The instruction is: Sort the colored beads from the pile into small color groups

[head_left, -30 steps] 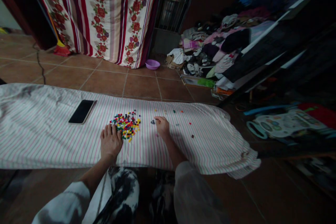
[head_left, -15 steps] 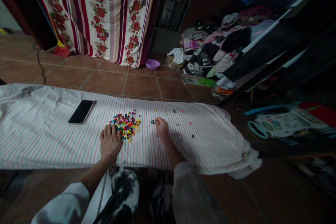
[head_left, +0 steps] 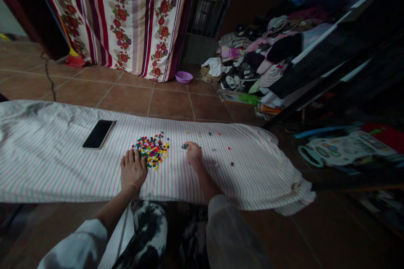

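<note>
A heap of small coloured cubes (head_left: 152,148) lies spread on the striped cloth (head_left: 259,176). My left hand (head_left: 134,170) rests flat at the heap's near left edge, its fingers stretched out. To the right of the heap, my right hand (head_left: 194,154) is closed in a pinch, with its fingertips at a few dark grey cubes (head_left: 184,146). Whatever lies between those fingertips is too small to make out. Beyond and right of that hand sit single pieces: a yellow one (head_left: 187,132), a green one (head_left: 210,133), an orange one (head_left: 219,134), a red one (head_left: 229,148) and a dark brown one (head_left: 232,164).
A phone (head_left: 98,134) with a dark screen lies left of the heap. On the tiled floor beyond are a purple basin (head_left: 183,77), a red dustpan or broom head (head_left: 75,61) and a floral curtain (head_left: 132,21). Piled clothes (head_left: 252,59) fill the back right.
My right hand has shifted very slightly at the dark grey cubes, still pinched. The left hand stays where it was.
</note>
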A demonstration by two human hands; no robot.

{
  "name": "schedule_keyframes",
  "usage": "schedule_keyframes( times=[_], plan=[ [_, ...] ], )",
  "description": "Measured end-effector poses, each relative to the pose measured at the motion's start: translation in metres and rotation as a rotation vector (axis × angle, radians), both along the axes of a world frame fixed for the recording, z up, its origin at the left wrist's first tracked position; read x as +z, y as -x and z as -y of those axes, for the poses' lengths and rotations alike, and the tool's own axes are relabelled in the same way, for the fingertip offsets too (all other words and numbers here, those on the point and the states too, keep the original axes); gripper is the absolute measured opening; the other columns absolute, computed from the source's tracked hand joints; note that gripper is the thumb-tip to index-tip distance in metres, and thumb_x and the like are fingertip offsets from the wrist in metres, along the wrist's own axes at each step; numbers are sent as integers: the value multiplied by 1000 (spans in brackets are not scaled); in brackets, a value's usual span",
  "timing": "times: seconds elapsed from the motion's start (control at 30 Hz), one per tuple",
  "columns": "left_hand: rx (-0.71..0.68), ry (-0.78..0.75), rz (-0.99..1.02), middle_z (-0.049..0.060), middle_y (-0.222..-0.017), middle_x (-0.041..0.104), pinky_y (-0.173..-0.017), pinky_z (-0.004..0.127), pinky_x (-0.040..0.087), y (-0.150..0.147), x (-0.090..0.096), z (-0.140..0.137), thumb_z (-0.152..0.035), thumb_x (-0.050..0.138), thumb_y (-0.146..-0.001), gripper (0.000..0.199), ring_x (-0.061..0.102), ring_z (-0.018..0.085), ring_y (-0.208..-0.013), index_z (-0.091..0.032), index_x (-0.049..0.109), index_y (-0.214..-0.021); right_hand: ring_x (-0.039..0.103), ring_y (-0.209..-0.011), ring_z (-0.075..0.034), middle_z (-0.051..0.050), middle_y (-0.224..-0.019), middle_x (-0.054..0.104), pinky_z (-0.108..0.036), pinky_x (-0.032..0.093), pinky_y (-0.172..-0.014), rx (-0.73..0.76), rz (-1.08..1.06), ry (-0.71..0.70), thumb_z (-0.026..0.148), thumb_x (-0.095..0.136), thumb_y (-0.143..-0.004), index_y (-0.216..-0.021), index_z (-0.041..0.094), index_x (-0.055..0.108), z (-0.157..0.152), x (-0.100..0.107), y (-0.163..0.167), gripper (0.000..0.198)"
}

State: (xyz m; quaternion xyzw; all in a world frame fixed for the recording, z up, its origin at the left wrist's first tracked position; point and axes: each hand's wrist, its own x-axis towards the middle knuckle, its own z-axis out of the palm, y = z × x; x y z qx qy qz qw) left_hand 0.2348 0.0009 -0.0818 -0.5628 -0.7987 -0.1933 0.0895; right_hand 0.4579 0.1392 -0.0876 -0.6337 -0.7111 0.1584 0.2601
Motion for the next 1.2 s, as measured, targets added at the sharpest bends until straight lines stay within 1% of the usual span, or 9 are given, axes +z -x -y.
schedule_keyframes(
  times=[0.13,0.27,0.37,0.43,0.5,0.6,0.73,0.97,1.2],
  plan=[
    [2,9,-5,23,-134,52,-106,49,34,0,0,0,-37,28,-91,55,44,34,-128,-3,52,-128,61,-97,-17,-6,-98,70,-26,44,-90,12,8,-21,3,40,-77,-99,18,71,1,-2,-1,41],
    [7,9,-13,23,-134,52,-105,49,34,0,0,0,-37,28,-91,55,44,34,-128,-3,52,-128,61,-95,-17,-6,-100,69,-26,44,-88,15,20,-51,3,43,-74,-103,19,70,1,-5,-1,43],
    [4,7,-9,23,-134,53,-104,49,35,0,1,0,-37,28,-91,55,45,34,-128,-4,52,-127,60,-94,-18,-7,-102,68,-27,43,-89,27,56,-72,11,50,-77,-108,19,68,1,-5,2,37],
    [4,4,-6,23,-134,52,-105,49,35,-1,1,0,-37,29,-91,55,44,34,-129,-4,52,-127,58,-97,-19,-8,-104,66,-28,42,-90,49,93,-83,19,57,-79,-110,19,67,3,-3,4,33],
    [4,0,0,23,-134,52,-105,49,34,-1,2,0,-37,29,-91,54,43,34,-129,-4,52,-128,56,-99,-21,-8,-103,65,-29,41,-90,63,127,-75,24,59,-81,-110,20,68,4,0,6,30],
    [1,-2,9,23,-134,52,-106,49,34,-1,1,0,-37,30,-91,54,43,33,-130,-4,52,-128,55,-97,-21,-8,-100,64,-29,40,-89,55,147,-44,23,58,-83,-104,20,69,5,1,8,23],
    [5,1,9,22,-134,52,-106,49,34,0,0,0,-36,30,-91,54,43,34,-129,-4,52,-128,54,-95,-19,-7,-97,63,-28,38,-88,47,126,-66,19,56,-85,-97,20,70,4,0,8,19],
    [3,2,7,22,-135,51,-106,49,34,-1,-1,0,-37,29,-91,54,42,34,-131,-4,51,-128,54,-95,-20,-7,-97,66,-30,37,-88,98,84,-114,17,53,-83,-96,19,70,3,-4,3,22],
    [2,1,9,23,-135,51,-106,50,33,0,-1,-1,-37,28,-91,55,43,33,-130,-4,51,-129,57,-96,-19,-6,-99,69,-31,38,-90,133,17,-140,17,52,-82,-98,19,70,2,-3,3,24]
  ],
)
